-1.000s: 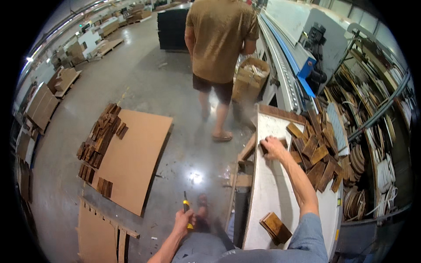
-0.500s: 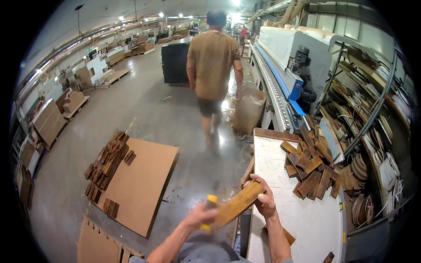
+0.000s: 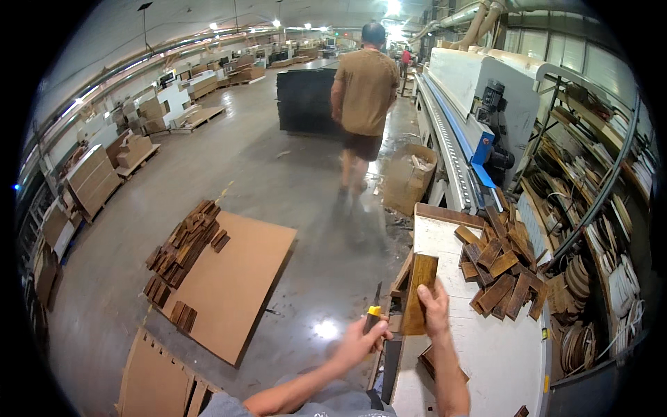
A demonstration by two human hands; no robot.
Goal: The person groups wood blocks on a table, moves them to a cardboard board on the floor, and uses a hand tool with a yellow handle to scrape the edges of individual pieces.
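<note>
My left hand (image 3: 361,342) is closed round a yellow and black utility knife (image 3: 373,317), its dark blade pointing up. In my right hand (image 3: 435,310) is a flat brown wooden block (image 3: 419,295), stood on end, with fingers along its right edge. The block is at the left edge of a white-topped table (image 3: 479,361), and the knife is just left of it, apart from it. Another dark wooden block (image 3: 427,360) lies on the table, partly hidden by my right forearm. Farther back on the table is a loose heap of similar blocks (image 3: 504,274).
A person (image 3: 365,90) walks away ahead, near a black stack (image 3: 306,101). A cardboard bin (image 3: 406,184) stands beyond the table, beside a long machine (image 3: 462,83). At left, stacked wooden strips (image 3: 184,243) rest on a brown board (image 3: 253,271). A loaded rack (image 3: 590,181) lines the right.
The wooden block has swung from a slant to upright and moved right, over the table edge. My left hand with the knife has come away from it. The person has walked farther off.
</note>
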